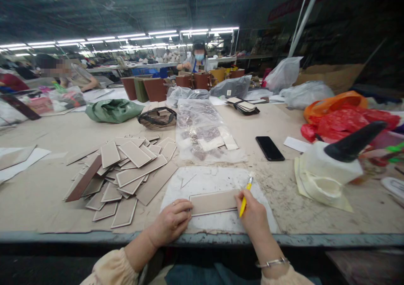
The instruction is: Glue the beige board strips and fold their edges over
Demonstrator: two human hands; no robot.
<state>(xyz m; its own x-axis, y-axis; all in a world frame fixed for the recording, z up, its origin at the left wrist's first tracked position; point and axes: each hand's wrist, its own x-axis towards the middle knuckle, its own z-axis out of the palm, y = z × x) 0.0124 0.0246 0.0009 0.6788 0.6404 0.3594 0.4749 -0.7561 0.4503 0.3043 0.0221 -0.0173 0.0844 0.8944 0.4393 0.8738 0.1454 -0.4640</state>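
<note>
A beige rectangular panel [214, 201] with a pale border lies flat on a white sheet [205, 177] in front of me. The fingers of my left hand [175, 219] are curled together at its left end. In my right hand [252, 211] is a slim yellow pen-like tool [246, 197] with a silvery upper end; its exact kind is unclear. That hand's fingertips rest at the panel's right end and partly hide it. To the left spreads a loose heap of similar panels [134, 154], with a brown strip [85, 179] on top.
A white bottle with a black nozzle [339, 163] stands at right, near a black phone [269, 148]. Further back are a clear plastic bag [205, 129], a green bag [113, 110], red plastic bags [347, 123] and brown bag-like pieces [154, 89]. Other people sit beyond.
</note>
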